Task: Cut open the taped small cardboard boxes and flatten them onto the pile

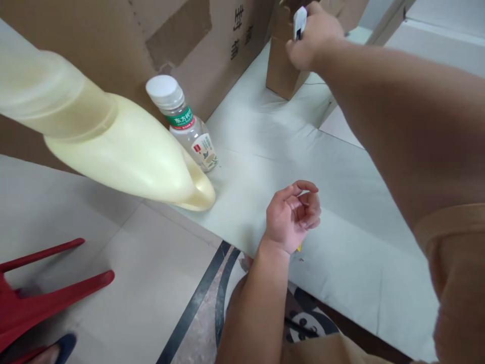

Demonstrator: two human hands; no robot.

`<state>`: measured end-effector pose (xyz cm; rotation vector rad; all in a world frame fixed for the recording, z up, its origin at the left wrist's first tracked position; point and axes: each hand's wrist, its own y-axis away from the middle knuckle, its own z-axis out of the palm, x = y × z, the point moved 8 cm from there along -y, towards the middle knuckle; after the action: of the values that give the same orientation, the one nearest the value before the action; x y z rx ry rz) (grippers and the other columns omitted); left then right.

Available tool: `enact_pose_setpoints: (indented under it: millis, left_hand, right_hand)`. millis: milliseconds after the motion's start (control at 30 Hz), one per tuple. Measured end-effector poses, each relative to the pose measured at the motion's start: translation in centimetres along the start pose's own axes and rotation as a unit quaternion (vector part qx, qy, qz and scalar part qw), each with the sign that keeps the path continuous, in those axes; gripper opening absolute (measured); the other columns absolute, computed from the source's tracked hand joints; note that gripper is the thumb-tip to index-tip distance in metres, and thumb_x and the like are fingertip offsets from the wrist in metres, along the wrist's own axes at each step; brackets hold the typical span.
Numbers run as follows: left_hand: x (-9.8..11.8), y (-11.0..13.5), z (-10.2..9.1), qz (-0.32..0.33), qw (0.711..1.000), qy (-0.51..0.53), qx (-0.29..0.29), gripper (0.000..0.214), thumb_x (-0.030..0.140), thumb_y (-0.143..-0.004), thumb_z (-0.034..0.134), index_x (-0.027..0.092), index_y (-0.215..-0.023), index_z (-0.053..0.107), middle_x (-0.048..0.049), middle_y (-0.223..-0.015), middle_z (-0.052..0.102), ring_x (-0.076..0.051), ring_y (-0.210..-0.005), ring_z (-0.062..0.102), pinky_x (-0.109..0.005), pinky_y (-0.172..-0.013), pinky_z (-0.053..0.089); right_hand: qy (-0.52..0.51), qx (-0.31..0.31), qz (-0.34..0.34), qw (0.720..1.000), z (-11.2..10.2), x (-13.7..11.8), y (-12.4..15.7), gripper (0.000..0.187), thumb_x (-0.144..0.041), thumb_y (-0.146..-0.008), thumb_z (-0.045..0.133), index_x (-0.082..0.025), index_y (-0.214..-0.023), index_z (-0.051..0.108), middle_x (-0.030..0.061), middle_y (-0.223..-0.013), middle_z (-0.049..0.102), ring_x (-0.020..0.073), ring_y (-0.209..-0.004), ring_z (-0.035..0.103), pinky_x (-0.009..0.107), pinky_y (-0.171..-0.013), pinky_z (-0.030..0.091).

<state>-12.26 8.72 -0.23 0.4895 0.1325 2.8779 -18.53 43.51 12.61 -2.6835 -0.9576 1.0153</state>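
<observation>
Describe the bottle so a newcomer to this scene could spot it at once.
Start at the big cardboard box, upper left, and follow its base to the pale table. There, partly behind a yellow object, stands the bottle. Unlike that plain neighbour, it is clear, with a white cap and green neck band.

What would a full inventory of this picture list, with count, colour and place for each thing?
Large carton: 1, brown, upper left
Small carton: 1, brown, top, by the right hand
Bottle: 1, clear with white cap, beside the large carton
Smooth object, identity unclear: 1, pale yellow, left
Table: 1, pale green cover, centre
Scrap: 1, yellow, beneath the left hand
Stool: 1, red, lower left
Shoe: 1, dark blue, bottom left
Floor: 1, pale with dark bands, lower left
Panda print: 1, black and white, bottom
White item: 1, in the right hand
Sleeve: 1, tan, right edge
Hands: 2, left over the table, right at top
</observation>
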Motion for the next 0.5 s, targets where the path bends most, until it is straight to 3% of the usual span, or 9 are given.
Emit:
enact_pose_setpoints:
  millis: [67, 133, 233, 333, 400, 433, 500]
  left_hand:
    - [0.0, 0.5, 0.1, -0.003, 1.0, -0.001, 0.01, 0.025, 0.043, -0.076, 0.06, 0.019, -0.083, 0.061, 0.0032, -0.056, 0.046, -0.007, -0.039, 0.027, -0.025, -0.044, 0.016]
    - [0.4, 1.2, 0.0, 0.009, 1.0, -0.007, 0.026, 0.025, 0.042, -0.075, 0.061, 0.018, -0.082, 0.061, 0.003, -0.056, 0.046, -0.007, -0.039, 0.028, -0.025, -0.045, 0.016]
    - [1.8, 2.3, -0.5, 0.072, 0.995, -0.02, 0.061, 0.024, 0.042, -0.077, 0.059, 0.018, -0.081, 0.061, 0.0032, -0.057, 0.045, -0.006, -0.04, 0.03, -0.024, -0.045, 0.019]
    - [3.0, 3.3, -1.0, 0.146, 0.984, -0.023, 0.102, 0.02, 0.039, -0.079, 0.056, 0.02, -0.08, 0.058, 0.0035, -0.06, 0.043, -0.006, -0.041, 0.032, -0.023, -0.046, 0.022]
    - [3.8, 3.7, -1.5, 0.204, 0.968, -0.027, 0.141, 0.018, 0.038, -0.08, 0.056, 0.021, -0.078, 0.056, 0.0034, -0.061, 0.042, -0.007, -0.045, 0.037, -0.022, -0.048, 0.026]
    - [4.3, 4.0, -1.7, 0.247, 0.954, -0.034, 0.166, 0.016, 0.037, -0.079, 0.056, 0.021, -0.077, 0.055, 0.0031, -0.062, 0.042, -0.008, -0.049, 0.041, -0.022, -0.051, 0.031]
    - [5.4, 4.7, -2.1, 0.341, 0.913, -0.058, 0.216, 0.013, 0.033, -0.079, 0.057, 0.021, -0.074, 0.054, 0.0021, -0.066, 0.046, -0.009, -0.059, 0.049, -0.022, -0.061, 0.04]
  right_hand:
    - [0.113, 0.047, 0.071, 0.99, -0.6, -0.7, 2.9, 0.026, -0.045, -0.089, 0.066, -0.024, -0.1, 0.055, 0.0055, -0.122, 0.063, 0.0359, -0.143, 0.048, 0.064, -0.125, 0.031]
    - [0.166, 0.031, 0.096, 0.981, -0.4, -2.3, 5.9, 0.025, -0.046, -0.092, 0.062, -0.025, -0.104, 0.058, 0.0065, -0.127, 0.064, 0.0349, -0.139, 0.052, 0.064, -0.123, 0.036]
    - [0.158, 0.014, 0.081, 0.984, -0.9, -4.6, 10.6, 0.016, -0.039, -0.095, 0.06, -0.024, -0.102, 0.062, 0.0073, -0.133, 0.064, 0.03, -0.137, 0.053, 0.057, -0.124, 0.038]
    - [0.089, 0.035, 0.045, 0.994, -3.8, -6.0, 17.1, 0.01, -0.025, -0.091, 0.062, -0.023, -0.082, 0.067, 0.0048, -0.125, 0.07, 0.0229, -0.126, 0.06, 0.047, -0.122, 0.043]
    - [0.018, 0.062, 0.04, 0.997, -6.8, -6.3, 23.0, 0.02, -0.023, -0.088, 0.058, -0.022, -0.071, 0.067, 0.0061, -0.115, 0.073, 0.0194, -0.102, 0.069, 0.043, -0.107, 0.054]
    - [-0.016, 0.061, 0.047, 0.997, -8.1, -6.1, 26.4, 0.021, -0.028, -0.086, 0.058, -0.022, -0.069, 0.069, 0.0066, -0.107, 0.075, 0.0184, -0.085, 0.07, 0.043, -0.09, 0.06]
    - [-0.048, 0.092, 0.068, 0.992, -11.1, -5.6, 33.4, 0.022, -0.037, -0.078, 0.06, -0.025, -0.063, 0.071, 0.0064, -0.087, 0.075, 0.0211, -0.068, 0.068, 0.043, -0.064, 0.059]
